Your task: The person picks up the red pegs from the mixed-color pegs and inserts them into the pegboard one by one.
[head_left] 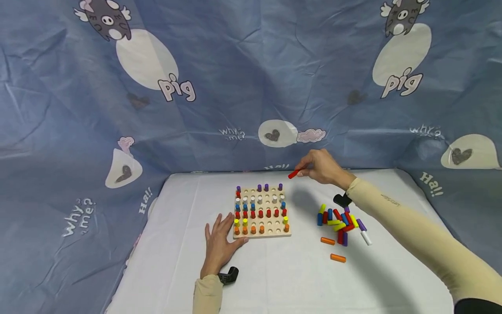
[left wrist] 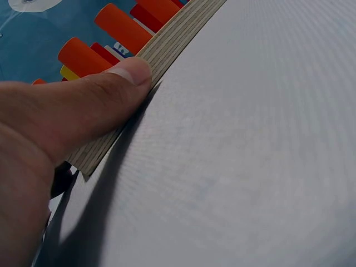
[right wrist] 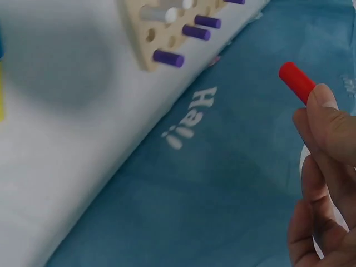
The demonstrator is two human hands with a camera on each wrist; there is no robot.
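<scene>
A pale wooden pegboard (head_left: 268, 234) lies on the table with rows of coloured pegs standing in its holes. Purple pegs (right wrist: 168, 58) fill part of the far row, and orange pegs (left wrist: 123, 29) part of the near one. At the board's near left corner rests my left hand (head_left: 220, 246), fingers spread along the left side and thumb (left wrist: 111, 92) against the front edge. Above the table, beyond the board's far right corner, my right hand (head_left: 319, 168) pinches a red peg (right wrist: 297, 82) between thumb and fingertips. Most of that peg sticks out free.
Right of the board lies a loose pile of pegs in several colours, with a yellow peg (head_left: 339, 226) among them. Two orange pegs (head_left: 337, 258) lie nearer the front. A blue patterned cloth (head_left: 219, 87) hangs behind the white table (head_left: 282, 279).
</scene>
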